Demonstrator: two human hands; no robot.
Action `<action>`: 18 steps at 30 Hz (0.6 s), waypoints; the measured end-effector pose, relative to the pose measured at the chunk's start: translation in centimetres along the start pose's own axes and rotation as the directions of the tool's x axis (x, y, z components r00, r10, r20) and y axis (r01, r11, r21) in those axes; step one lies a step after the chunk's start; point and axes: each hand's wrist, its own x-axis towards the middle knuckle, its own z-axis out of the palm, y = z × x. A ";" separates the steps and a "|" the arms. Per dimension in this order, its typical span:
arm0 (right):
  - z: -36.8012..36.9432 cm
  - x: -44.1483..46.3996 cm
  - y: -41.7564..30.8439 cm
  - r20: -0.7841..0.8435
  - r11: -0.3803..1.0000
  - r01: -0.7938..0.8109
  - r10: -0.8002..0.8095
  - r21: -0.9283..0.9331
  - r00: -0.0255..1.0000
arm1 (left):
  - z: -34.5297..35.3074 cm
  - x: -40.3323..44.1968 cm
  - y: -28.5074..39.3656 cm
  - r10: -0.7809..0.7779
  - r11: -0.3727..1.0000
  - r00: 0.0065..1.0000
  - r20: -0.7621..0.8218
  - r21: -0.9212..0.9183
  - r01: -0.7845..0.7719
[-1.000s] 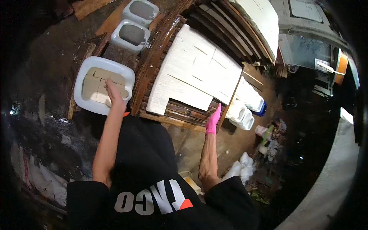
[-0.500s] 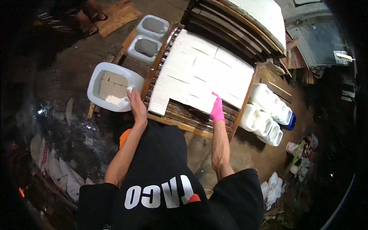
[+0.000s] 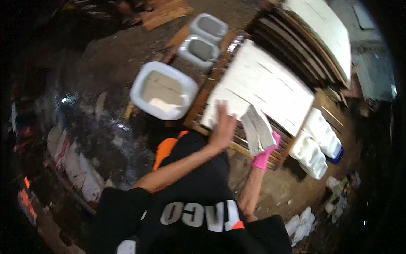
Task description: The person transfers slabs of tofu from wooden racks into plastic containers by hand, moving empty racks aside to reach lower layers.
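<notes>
While the pink-gloved right hand (image 3: 264,158) is clamping its fingers on a grey-white slab (image 3: 257,130) over the slatted rack (image 3: 209,85), the left hand (image 3: 224,132) is showing blurred fingers apart near the white sheet's (image 3: 281,91) corner. The slab is hiding some slats, stacked trays (image 3: 299,47) are blocking the far side, and a tub (image 3: 138,94), pails (image 3: 184,53) and jugs (image 3: 311,155) are flanking.
</notes>
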 end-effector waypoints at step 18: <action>12.7 22.0 39.4 -0.357 0.769 -0.450 0.305 -0.455 0.883 | -26.2 13.2 -17.1 -0.679 0.657 0.717 -0.157 -0.564 0.500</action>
